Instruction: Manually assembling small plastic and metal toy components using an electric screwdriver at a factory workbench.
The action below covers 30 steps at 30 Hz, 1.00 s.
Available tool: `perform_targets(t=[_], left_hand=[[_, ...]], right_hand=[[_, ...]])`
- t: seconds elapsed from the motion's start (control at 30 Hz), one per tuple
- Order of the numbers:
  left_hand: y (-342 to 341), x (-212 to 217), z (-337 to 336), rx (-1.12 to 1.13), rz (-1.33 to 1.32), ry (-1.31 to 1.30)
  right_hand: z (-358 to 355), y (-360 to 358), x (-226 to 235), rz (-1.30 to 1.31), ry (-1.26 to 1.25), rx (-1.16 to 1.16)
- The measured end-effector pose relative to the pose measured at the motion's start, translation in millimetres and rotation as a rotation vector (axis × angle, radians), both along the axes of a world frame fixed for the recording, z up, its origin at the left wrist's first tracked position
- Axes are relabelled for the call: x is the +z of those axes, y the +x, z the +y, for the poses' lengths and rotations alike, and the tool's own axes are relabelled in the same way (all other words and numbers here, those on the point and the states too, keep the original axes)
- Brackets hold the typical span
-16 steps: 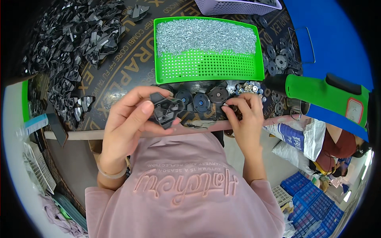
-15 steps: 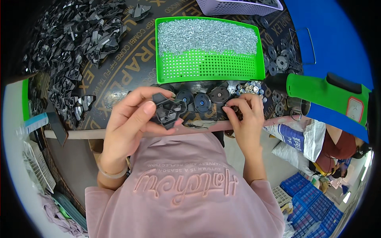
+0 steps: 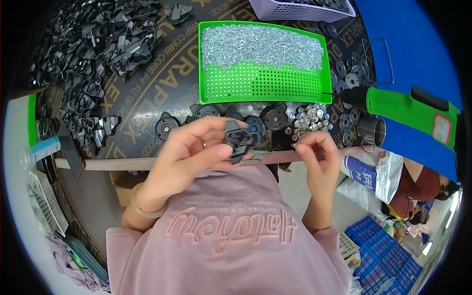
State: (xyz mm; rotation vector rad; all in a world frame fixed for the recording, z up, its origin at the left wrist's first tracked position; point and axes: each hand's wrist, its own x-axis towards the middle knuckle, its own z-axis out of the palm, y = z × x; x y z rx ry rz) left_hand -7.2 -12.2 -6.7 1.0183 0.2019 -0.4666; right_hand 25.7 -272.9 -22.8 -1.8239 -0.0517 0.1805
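Note:
My left hand [image 3: 196,152] is closed around an angular black plastic part [image 3: 241,141], held tilted above the table's front edge with its hollow, ribbed side showing. To the right of it, my right hand [image 3: 320,153] pinches a small metal piece [image 3: 294,145] between thumb and fingertips; it is too small to name surely. Just beyond that hand lies a pile of small round metal fittings [image 3: 312,118]. Several black parts with round discs form a row behind my hands, among them a disc part [image 3: 167,127] at the left and another disc part [image 3: 276,118] nearer the fittings.
A green perforated tray [image 3: 265,92] holds many silvery screws. A green power screwdriver [image 3: 400,103] points in from the right, above a metal cup [image 3: 372,132]. Black parts [image 3: 118,44] heap at the far left. Grey discs [image 3: 351,79] lie right of the tray, with a purple basket [image 3: 305,11] behind.
My left hand has moved right with the black plastic part, which has turned. My right hand has drawn back toward me and right from beside the fittings, its fingertips pinching the small metal piece.

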Motion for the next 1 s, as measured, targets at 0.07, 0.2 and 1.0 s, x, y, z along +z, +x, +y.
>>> perform_targets(t=[0.07, 0.2, 1.0], left_hand=[[2.7, -2.9, -7.1, -0.053, 0.017, 0.014], [3.0, -12.1, -16.6, -0.116, -0.057, -0.067], [11.7, -8.4, -19.7, -0.201, 0.085, -0.174]], right_hand=[[15.3, -4.1, 10.5, 0.042, 0.177, 0.064], [31.4, -2.7, 16.7, 0.01, 0.101, 0.164], [-13.2, 2.0, 20.9, -0.267, -0.155, 0.164]])
